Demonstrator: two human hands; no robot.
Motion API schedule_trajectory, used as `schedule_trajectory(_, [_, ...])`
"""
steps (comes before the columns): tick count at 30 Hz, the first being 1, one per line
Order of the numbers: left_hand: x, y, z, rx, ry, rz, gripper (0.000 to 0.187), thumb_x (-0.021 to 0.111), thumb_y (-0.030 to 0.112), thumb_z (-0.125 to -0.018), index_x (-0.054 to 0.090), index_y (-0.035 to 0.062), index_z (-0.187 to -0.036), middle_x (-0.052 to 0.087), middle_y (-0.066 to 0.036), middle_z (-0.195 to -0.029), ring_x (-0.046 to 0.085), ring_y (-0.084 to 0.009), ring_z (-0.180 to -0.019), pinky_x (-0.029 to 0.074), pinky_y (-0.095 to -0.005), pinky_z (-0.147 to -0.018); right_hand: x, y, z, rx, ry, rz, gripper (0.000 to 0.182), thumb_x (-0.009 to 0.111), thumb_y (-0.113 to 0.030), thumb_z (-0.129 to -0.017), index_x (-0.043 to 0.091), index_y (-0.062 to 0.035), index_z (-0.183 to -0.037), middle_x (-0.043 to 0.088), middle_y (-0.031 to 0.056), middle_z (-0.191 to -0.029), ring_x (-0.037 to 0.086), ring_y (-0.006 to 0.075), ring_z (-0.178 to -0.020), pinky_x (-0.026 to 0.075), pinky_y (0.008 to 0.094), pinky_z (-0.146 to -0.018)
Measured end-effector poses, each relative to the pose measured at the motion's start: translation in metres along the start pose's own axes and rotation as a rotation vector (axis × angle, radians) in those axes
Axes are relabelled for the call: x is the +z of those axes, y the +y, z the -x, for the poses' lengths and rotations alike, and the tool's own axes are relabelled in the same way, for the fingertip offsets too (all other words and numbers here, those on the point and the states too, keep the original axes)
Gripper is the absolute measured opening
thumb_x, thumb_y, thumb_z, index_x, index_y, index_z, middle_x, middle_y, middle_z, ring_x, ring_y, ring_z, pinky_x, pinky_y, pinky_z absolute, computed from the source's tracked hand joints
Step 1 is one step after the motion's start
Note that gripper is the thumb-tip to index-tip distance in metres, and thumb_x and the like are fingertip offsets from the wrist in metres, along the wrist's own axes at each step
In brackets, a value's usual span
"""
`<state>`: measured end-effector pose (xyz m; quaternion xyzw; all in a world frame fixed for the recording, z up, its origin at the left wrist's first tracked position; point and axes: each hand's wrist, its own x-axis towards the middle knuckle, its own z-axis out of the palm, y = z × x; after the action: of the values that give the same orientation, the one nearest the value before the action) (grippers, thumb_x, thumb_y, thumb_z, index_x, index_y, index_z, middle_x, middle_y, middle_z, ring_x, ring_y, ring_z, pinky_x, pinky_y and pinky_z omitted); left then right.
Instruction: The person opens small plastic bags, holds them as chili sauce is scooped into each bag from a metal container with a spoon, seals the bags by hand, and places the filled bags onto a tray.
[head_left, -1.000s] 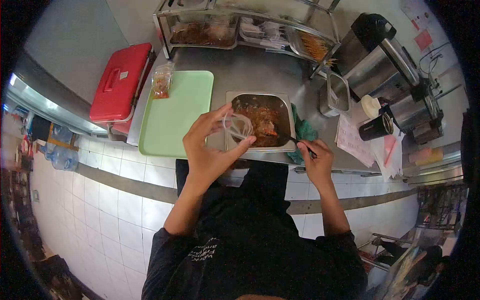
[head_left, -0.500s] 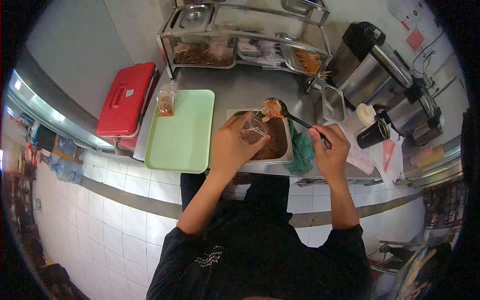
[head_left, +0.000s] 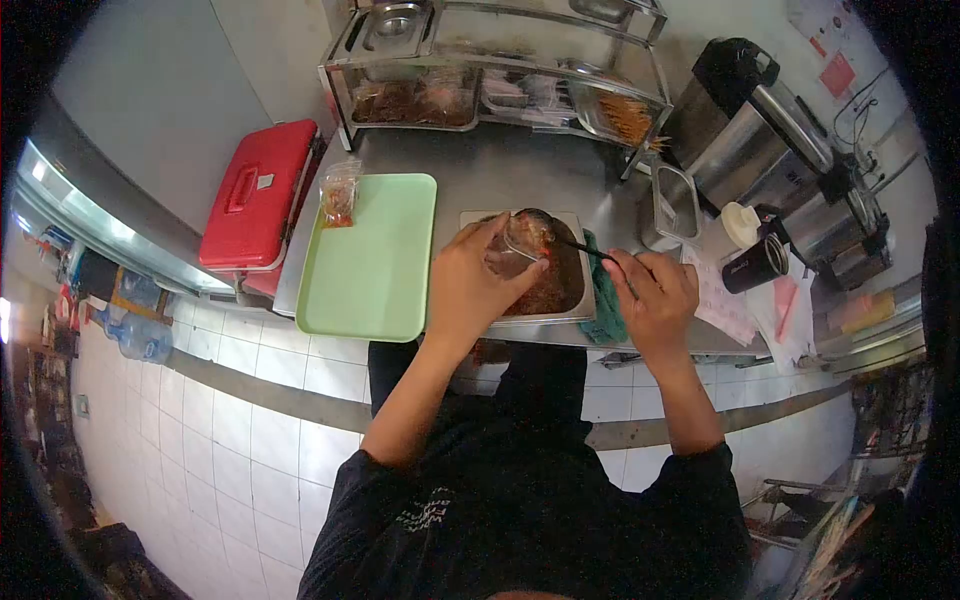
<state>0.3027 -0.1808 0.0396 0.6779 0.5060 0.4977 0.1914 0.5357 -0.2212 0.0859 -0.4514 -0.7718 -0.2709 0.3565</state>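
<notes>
My left hand [head_left: 465, 285] holds a small clear plastic bag [head_left: 513, 255] by its mouth, thumb and fingers spreading it apart. In my right hand [head_left: 655, 305] is the handle of a black ladle [head_left: 578, 246]. The ladle's bowl is tipped at the bag's mouth, with reddish food in it. How much food is inside the bag is hard to make out. Both hands are over a steel pan [head_left: 548, 319] of reddish-brown sauce. On the pale green tray [head_left: 365, 275] to the left, a filled clear bag [head_left: 340, 195] lies at the upper left corner.
A green cloth [head_left: 605, 318] lies against the pan's right side. Farther right are a steel container [head_left: 668, 205], a black cup [head_left: 755, 264] and large steel dispensers [head_left: 770, 150]. A metal rack [head_left: 500, 70] stands behind; a red cooler box [head_left: 255, 195] is at left.
The ladle has moved left and tipped toward the bag, and its load is now at the bag's mouth. My right hand has turned over the handle. The left hand keeps its hold.
</notes>
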Motion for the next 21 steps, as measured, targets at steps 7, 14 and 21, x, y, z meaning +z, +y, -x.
schedule_trajectory(7, [-0.001, 0.005, -0.001, -0.033, 0.004, 0.121, 0.065, 0.092, 0.025, -0.066, 0.067, -0.0023, -0.12, 0.07, -0.017, -0.108, 0.074, -0.0193, -0.082, 0.06, -0.0291, -0.071, 0.002, -0.005, 0.0, -0.086, 0.08, 0.074, 0.03, 0.083, -0.022, -0.078, 0.074, -0.0162, -0.106, 0.062, -0.0035, -0.086, 0.058, 0.0145, -0.071, 0.037, 0.0327, -0.065])
schedule_trajectory(14, [-0.001, 0.006, -0.002, -0.066, 0.009, 0.173, 0.064, 0.092, 0.022, -0.067, 0.067, -0.0033, -0.12, 0.071, -0.017, -0.105, 0.074, -0.0195, -0.084, 0.06, -0.0295, -0.074, -0.002, -0.007, -0.001, -0.154, 0.096, 0.129, 0.033, 0.085, -0.025, -0.077, 0.074, -0.0177, -0.108, 0.064, -0.0039, -0.086, 0.057, 0.0136, -0.069, 0.04, 0.0318, -0.066])
schedule_trajectory(21, [0.003, -0.003, 0.0, -0.035, 0.028, 0.183, 0.064, 0.091, 0.019, -0.067, 0.066, -0.0027, -0.122, 0.07, -0.017, -0.105, 0.074, -0.0208, -0.086, 0.06, -0.0293, -0.073, -0.002, -0.007, -0.001, -0.174, 0.124, 0.114, 0.035, 0.085, -0.026, -0.076, 0.075, -0.019, -0.109, 0.065, -0.0051, -0.088, 0.057, 0.0132, -0.069, 0.043, 0.0313, -0.067])
